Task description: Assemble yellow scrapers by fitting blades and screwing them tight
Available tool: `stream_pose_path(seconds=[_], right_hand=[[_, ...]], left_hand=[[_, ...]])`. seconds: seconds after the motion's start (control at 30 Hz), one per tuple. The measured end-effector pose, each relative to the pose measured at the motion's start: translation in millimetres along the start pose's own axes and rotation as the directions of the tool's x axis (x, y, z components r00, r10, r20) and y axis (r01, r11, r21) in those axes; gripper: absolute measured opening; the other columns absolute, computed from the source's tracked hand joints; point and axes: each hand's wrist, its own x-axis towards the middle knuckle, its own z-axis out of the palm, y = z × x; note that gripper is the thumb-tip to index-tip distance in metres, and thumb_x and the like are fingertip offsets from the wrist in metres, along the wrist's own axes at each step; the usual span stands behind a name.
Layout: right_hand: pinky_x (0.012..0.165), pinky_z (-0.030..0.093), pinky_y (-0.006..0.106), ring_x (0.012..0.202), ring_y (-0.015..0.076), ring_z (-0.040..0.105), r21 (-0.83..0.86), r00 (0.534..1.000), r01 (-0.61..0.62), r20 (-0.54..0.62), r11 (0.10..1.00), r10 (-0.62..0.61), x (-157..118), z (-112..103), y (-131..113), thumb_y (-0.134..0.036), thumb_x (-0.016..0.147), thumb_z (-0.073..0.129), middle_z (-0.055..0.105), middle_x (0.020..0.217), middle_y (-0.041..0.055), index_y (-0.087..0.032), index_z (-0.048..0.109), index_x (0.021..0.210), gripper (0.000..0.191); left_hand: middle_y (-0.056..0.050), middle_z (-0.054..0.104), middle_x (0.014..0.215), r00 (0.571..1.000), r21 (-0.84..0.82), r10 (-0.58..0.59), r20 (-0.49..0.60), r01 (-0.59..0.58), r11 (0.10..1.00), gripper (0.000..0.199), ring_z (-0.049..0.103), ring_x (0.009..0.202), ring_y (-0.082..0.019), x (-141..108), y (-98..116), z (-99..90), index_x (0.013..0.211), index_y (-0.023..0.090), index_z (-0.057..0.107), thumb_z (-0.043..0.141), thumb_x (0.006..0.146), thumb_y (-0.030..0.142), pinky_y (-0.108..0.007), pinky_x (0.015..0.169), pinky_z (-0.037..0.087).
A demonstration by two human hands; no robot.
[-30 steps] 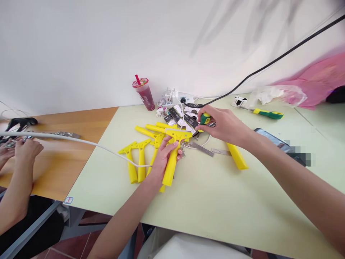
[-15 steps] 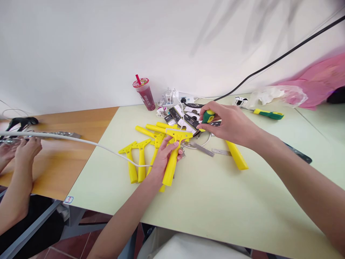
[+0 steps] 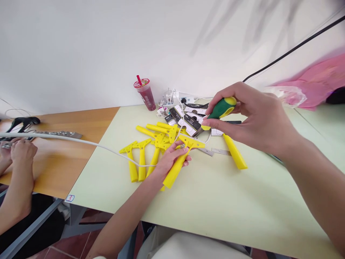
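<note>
A yellow scraper (image 3: 177,166) is gripped in my left hand (image 3: 172,157), its wide head tilted up to the right and its handle pointing down toward me. My right hand (image 3: 250,115), raised above the table, holds a green and yellow screwdriver (image 3: 222,108) by its handle; the shaft cannot be made out. Under and left of my left hand lie several more yellow scrapers (image 3: 141,162). Another yellow handle (image 3: 235,152) rests below my right hand, beside a flat metal blade (image 3: 221,151). Black and white cards (image 3: 189,123) lie in a heap behind the scrapers.
A red drink cup (image 3: 147,95) stands near the wall, left of a power strip (image 3: 185,98). A white cable (image 3: 81,141) crosses from the left. Pink plastic (image 3: 315,84) lies at the back right. Another person's hands (image 3: 23,149) work over the wooden table (image 3: 61,154).
My right hand has risen and moved right with the screwdriver, whose handle now tilts differently. My left hand has shifted slightly right, and the scraper in it leans more to the right.
</note>
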Motion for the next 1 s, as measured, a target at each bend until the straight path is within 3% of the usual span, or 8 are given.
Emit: stream_pose_path(seconds=[0.27, 0.47, 0.73, 1.0], right_hand=[[0.087, 0.072, 0.053, 0.09, 0.0303, 0.08, 0.005, 0.996, 0.039, 0.076, 0.999, -0.039, -1.5, 10.6, -2.9, -0.052, 0.102, 0.082, 0.082, 0.103, 0.0029, -0.033, 0.072, 0.112, 0.024], [0.086, 0.071, 0.054, 0.097, 0.0334, 0.081, -0.012, 0.995, 0.044, 0.089, 0.999, -0.042, -1.8, 9.4, -2.9, -0.056, 0.104, 0.079, 0.082, 0.104, 0.0042, -0.034, 0.074, 0.119, 0.026], [0.085, 0.07, 0.053, 0.092, 0.0317, 0.08, 0.049, 0.995, 0.074, 0.061, 0.996, -0.077, -2.6, 12.2, 1.3, -0.053, 0.103, 0.082, 0.083, 0.104, 0.004, -0.033, 0.073, 0.115, 0.025], [0.08, 0.066, 0.048, 0.089, 0.0294, 0.078, 0.046, 0.993, 0.069, 0.094, 0.997, -0.073, -2.7, 12.6, 3.6, -0.041, 0.099, 0.084, 0.083, 0.106, 0.0035, -0.031, 0.072, 0.114, 0.021]], left_hand=[[-0.002, 0.073, 0.098, 0.993, 0.032, -0.032, 0.109, 0.029, 0.999, 0.06, 0.075, 0.066, -0.013, -3.5, 0.6, 1.9, 0.119, 0.022, 0.066, 0.107, 0.074, 0.026, -0.023, 0.058, 0.056], [-0.003, 0.075, 0.103, 0.991, 0.035, -0.042, 0.129, 0.038, 0.999, 0.057, 0.075, 0.067, -0.013, -2.7, -0.6, 1.4, 0.119, 0.022, 0.068, 0.106, 0.077, 0.026, -0.024, 0.059, 0.057], [-0.001, 0.073, 0.099, 0.99, 0.054, -0.049, 0.135, 0.042, 0.998, 0.062, 0.073, 0.066, -0.012, -2.4, 1.5, 3.1, 0.119, 0.021, 0.065, 0.107, 0.074, 0.028, -0.023, 0.059, 0.056], [-0.003, 0.075, 0.108, 0.985, 0.053, -0.051, 0.162, 0.043, 0.998, 0.061, 0.073, 0.067, -0.01, -1.1, -0.4, 2.5, 0.122, 0.021, 0.066, 0.106, 0.077, 0.029, -0.024, 0.061, 0.056]])
